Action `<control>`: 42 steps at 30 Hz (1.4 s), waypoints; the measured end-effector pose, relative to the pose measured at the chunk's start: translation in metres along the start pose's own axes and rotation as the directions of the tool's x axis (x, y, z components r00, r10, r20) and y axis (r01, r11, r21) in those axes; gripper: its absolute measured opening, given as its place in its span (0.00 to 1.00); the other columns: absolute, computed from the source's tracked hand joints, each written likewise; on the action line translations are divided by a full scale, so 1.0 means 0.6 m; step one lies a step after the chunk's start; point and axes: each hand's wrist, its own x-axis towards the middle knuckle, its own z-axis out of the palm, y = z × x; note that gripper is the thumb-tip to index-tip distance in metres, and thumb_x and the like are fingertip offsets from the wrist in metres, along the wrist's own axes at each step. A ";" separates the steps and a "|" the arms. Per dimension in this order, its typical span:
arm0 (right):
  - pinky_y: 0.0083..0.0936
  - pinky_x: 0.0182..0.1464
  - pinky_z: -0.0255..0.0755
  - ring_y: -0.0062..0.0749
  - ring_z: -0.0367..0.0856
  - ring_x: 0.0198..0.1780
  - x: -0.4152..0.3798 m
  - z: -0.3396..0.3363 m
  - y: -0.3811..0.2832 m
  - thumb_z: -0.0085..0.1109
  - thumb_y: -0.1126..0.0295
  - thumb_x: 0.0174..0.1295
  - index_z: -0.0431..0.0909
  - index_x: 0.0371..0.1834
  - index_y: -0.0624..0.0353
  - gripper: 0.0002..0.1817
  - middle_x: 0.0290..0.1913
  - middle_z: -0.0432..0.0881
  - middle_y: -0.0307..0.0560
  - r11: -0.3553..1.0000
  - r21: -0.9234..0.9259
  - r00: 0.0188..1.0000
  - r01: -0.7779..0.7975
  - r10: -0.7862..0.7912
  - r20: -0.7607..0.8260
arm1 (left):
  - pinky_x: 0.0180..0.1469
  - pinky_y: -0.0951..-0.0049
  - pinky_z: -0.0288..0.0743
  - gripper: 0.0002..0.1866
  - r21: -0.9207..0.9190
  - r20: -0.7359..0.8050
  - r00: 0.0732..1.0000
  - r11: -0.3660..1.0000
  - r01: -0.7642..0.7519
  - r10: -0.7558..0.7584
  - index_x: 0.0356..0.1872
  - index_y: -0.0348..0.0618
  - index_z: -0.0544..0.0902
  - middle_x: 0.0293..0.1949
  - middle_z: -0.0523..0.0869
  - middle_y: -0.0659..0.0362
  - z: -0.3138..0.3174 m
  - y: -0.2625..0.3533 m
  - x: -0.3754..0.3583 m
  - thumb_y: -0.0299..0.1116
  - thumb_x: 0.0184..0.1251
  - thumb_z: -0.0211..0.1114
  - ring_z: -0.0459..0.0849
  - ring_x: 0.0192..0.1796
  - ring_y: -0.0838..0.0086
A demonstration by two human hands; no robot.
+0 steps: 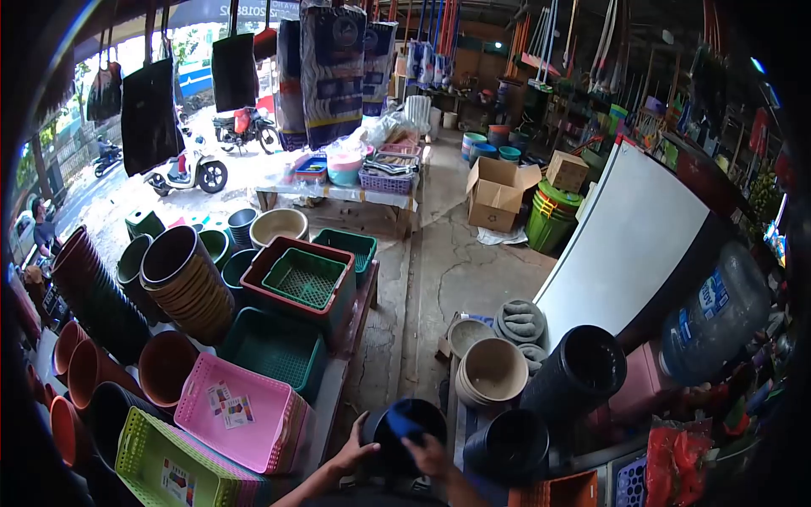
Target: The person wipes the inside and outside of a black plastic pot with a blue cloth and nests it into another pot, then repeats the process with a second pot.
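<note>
A black pot (384, 441) is held upright in front of me at the bottom middle of the head view. My left hand (356, 448) grips its left side, thumb up near the rim. At the rim's right side, my right hand (432, 458) is closed on a blue cloth (410, 417), which lies against the pot's rim and inside. The pot's lower part is lost in shadow. To the right stand a stack of cream pots (494, 372) and a black pot (507, 448).
Stacked pink baskets (245, 410) and lime baskets (173, 465) fill the left bench beside tall pot stacks (186, 279). A whiteboard (625, 228), a water jug (714, 313) and an open cardboard box (498, 194) are on the right. Packaged bags (334, 76) hang overhead.
</note>
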 end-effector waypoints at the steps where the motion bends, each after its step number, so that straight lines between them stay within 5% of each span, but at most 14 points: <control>1: 0.30 0.52 0.73 0.33 0.81 0.47 0.007 0.033 0.034 0.52 0.73 0.62 0.78 0.55 0.55 0.17 0.52 0.79 0.49 1.000 0.002 1.000 0.005 -0.005 0.001 | 0.72 0.60 0.52 0.61 -0.088 0.021 1.000 0.996 -0.006 0.007 0.75 0.47 0.43 0.71 0.53 0.50 0.013 0.018 0.002 0.50 0.47 0.76 0.56 0.72 0.59; 4: 0.37 0.49 0.75 0.42 0.83 0.44 0.046 0.071 0.103 0.51 0.71 0.60 0.77 0.55 0.56 0.19 0.48 0.81 0.56 0.967 0.132 0.914 -0.216 0.153 0.375 | 0.73 0.60 0.50 0.61 -0.187 -0.001 1.000 0.982 -0.027 0.028 0.75 0.46 0.44 0.71 0.54 0.48 0.034 0.067 0.016 0.52 0.45 0.77 0.55 0.73 0.58; 8: 0.40 0.45 0.77 0.51 0.84 0.43 0.080 0.033 0.086 0.54 0.64 0.56 0.83 0.42 0.59 0.15 0.41 0.85 0.59 0.890 -0.451 0.853 0.066 0.184 0.488 | 0.74 0.59 0.47 0.63 0.100 0.011 0.988 0.983 -0.156 0.155 0.75 0.44 0.48 0.71 0.56 0.46 0.032 0.123 0.022 0.55 0.39 0.78 0.54 0.74 0.57; 10: 0.44 0.46 0.77 0.58 0.83 0.43 0.096 -0.001 0.012 0.53 0.63 0.56 0.84 0.36 0.62 0.15 0.41 0.84 0.62 0.517 -0.828 0.835 0.218 0.340 0.432 | 0.75 0.59 0.46 0.63 0.240 0.007 0.980 0.952 -0.192 0.197 0.75 0.44 0.48 0.72 0.54 0.46 0.028 0.126 0.033 0.54 0.39 0.78 0.53 0.75 0.56; 20: 0.45 0.55 0.73 0.62 0.80 0.48 0.172 0.001 0.067 0.51 0.64 0.58 0.82 0.39 0.66 0.17 0.43 0.82 0.69 0.912 -0.190 0.866 0.364 -0.256 0.429 | 0.72 0.61 0.55 0.63 -0.156 -0.062 0.976 0.964 -0.218 0.210 0.76 0.49 0.47 0.72 0.57 0.49 0.058 0.168 0.044 0.50 0.40 0.78 0.60 0.72 0.59; 23: 0.45 0.52 0.73 0.54 0.81 0.50 0.158 -0.059 -0.021 0.54 0.61 0.58 0.81 0.41 0.66 0.18 0.43 0.82 0.64 0.797 -0.473 0.743 0.375 0.046 0.667 | 0.69 0.62 0.60 0.61 -0.090 -0.056 0.972 0.968 -0.232 0.228 0.76 0.50 0.50 0.70 0.62 0.50 0.047 0.164 0.049 0.49 0.41 0.78 0.65 0.69 0.60; 25: 0.46 0.53 0.72 0.46 0.81 0.50 0.153 -0.081 -0.053 0.55 0.62 0.57 0.83 0.40 0.62 0.16 0.44 0.83 0.55 0.401 -0.812 0.669 0.425 0.465 0.580 | 0.69 0.62 0.60 0.60 -0.067 -0.041 0.982 0.980 -0.187 0.185 0.76 0.51 0.50 0.69 0.63 0.50 0.052 0.157 0.047 0.48 0.41 0.78 0.65 0.69 0.60; 31: 0.47 0.59 0.66 0.40 0.81 0.53 0.165 -0.119 0.047 0.53 0.63 0.58 0.84 0.44 0.54 0.15 0.50 0.83 0.51 0.103 -0.897 0.875 0.430 -0.294 0.385 | 0.67 0.63 0.64 0.60 -0.197 -0.035 0.998 0.978 -0.065 0.059 0.76 0.52 0.50 0.68 0.64 0.50 0.080 0.177 0.055 0.48 0.41 0.78 0.68 0.67 0.60; 35: 0.43 0.60 0.67 0.41 0.80 0.54 0.152 -0.094 -0.025 0.53 0.60 0.63 0.81 0.49 0.57 0.17 0.53 0.81 0.56 0.236 -0.861 0.883 0.451 0.020 0.469 | 0.73 0.59 0.51 0.60 0.034 -0.127 0.948 0.957 -0.290 0.292 0.76 0.48 0.52 0.70 0.62 0.48 0.071 0.156 0.069 0.53 0.40 0.77 0.61 0.71 0.57; 37: 0.42 0.60 0.68 0.43 0.79 0.54 0.145 -0.066 0.008 0.49 0.48 0.68 0.76 0.56 0.60 0.26 0.52 0.81 0.54 0.873 -0.449 0.717 0.189 0.189 0.671 | 0.74 0.59 0.47 0.60 0.152 -0.148 0.931 0.938 -0.311 0.332 0.75 0.48 0.53 0.70 0.61 0.47 0.072 0.143 0.066 0.54 0.40 0.77 0.58 0.73 0.57; 38: 0.42 0.60 0.68 0.43 0.79 0.54 0.137 -0.052 0.014 0.49 0.48 0.68 0.76 0.56 0.60 0.26 0.52 0.81 0.54 0.872 -0.449 0.712 0.194 0.190 0.676 | 0.75 0.59 0.44 0.60 0.269 -0.159 0.912 0.906 -0.328 0.377 0.75 0.48 0.53 0.71 0.59 0.47 0.074 0.135 0.065 0.56 0.40 0.77 0.55 0.74 0.57; 39: 0.41 0.62 0.66 0.44 0.77 0.58 0.128 -0.036 0.015 0.45 0.43 0.68 0.73 0.59 0.61 0.32 0.56 0.79 0.55 0.956 -0.105 0.767 -0.275 0.283 0.576 | 0.75 0.59 0.44 0.60 0.244 -0.154 0.902 0.900 -0.360 0.403 0.75 0.49 0.53 0.71 0.57 0.47 0.076 0.122 0.064 0.56 0.41 0.77 0.53 0.75 0.57; 40: 0.41 0.65 0.65 0.46 0.75 0.62 0.121 -0.019 0.015 0.41 0.38 0.69 0.70 0.63 0.62 0.37 0.60 0.76 0.56 0.722 0.311 0.749 -0.618 0.421 0.512 | 0.75 0.59 0.44 0.60 0.242 -0.164 0.900 0.901 -0.359 0.403 0.75 0.49 0.53 0.71 0.57 0.47 0.078 0.110 0.063 0.56 0.41 0.77 0.53 0.75 0.57; 42: 0.42 0.68 0.61 0.45 0.71 0.66 0.125 -0.008 -0.064 0.37 0.38 0.70 0.63 0.68 0.64 0.40 0.65 0.71 0.55 0.444 0.657 0.781 -0.609 0.481 0.398 | 0.75 0.59 0.45 0.59 0.210 -0.173 0.901 0.909 -0.361 0.398 0.76 0.49 0.52 0.71 0.57 0.47 0.087 0.098 0.057 0.55 0.43 0.77 0.53 0.75 0.57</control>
